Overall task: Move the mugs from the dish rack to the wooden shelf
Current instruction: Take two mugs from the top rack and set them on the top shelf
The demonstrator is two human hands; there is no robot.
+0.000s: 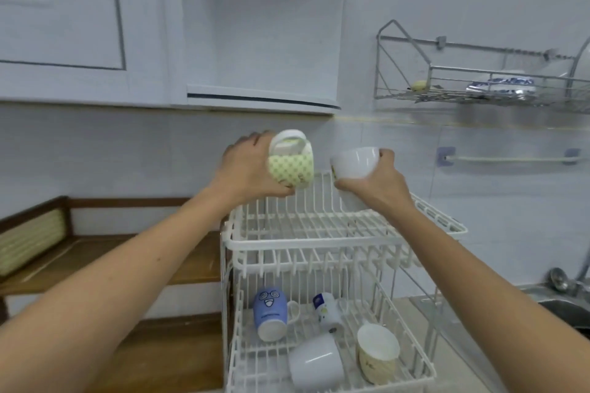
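Hands hold a mug each above the top tier of the dish rack (319, 246). The left hand (247, 169) is clamped around a green patterned mug (292, 166), tipped with its handle up; the right hand (378, 180) grips a white mug (354, 163) on its side. The wooden shelf (134, 260) lies at eight o'clock, with four mugs left on the lower tier. Likely risks: the two mugs knocking together, or the white one slipping from so partial a grip on the way over.
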